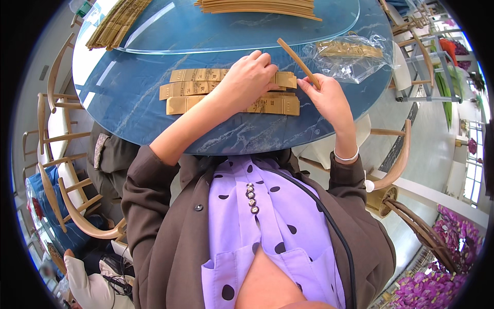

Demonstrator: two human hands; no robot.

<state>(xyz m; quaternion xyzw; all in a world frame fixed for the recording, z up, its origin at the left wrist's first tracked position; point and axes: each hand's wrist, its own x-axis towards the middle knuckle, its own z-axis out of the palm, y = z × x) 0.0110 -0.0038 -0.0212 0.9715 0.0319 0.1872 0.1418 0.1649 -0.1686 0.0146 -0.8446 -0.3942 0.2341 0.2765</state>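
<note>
Landmark: round blue marbled worktop (242, 131), glass-topped.

Near edge of the worktop: both forearms come in over it. Brown jacket sleeves pushed up, white bracelet (346, 156) on the right wrist.

Just in from the near edge: three rows of flat tan paper sleeves (180, 90), long and narrow, dark print on them, laid parallel and stacked up close to each other. Left hand (247, 82) lies palm-down on top of the rows, fingers curled over the far row, pressing on them; not closed round anything that I can see.

Right of the rows, still near the edge: right hand (328, 98) pinches the lower end of a single bamboo stick (297, 60) between thumb and fingers. Stick is plain light wood, thin, tilted up and to the left, its far end over the worktop clear of the sleeves.

Further in, right side of the worktop: clear plastic bag (355, 62), crumpled, with more tan sleeves inside.

Centre of the worktop: raised glass turntable (247, 26).

Far side: bundle of bamboo sticks (262, 7) on the turntable; another bundle (116, 23) at the far left.

Around the worktop: wooden chairs (56, 123).
</note>
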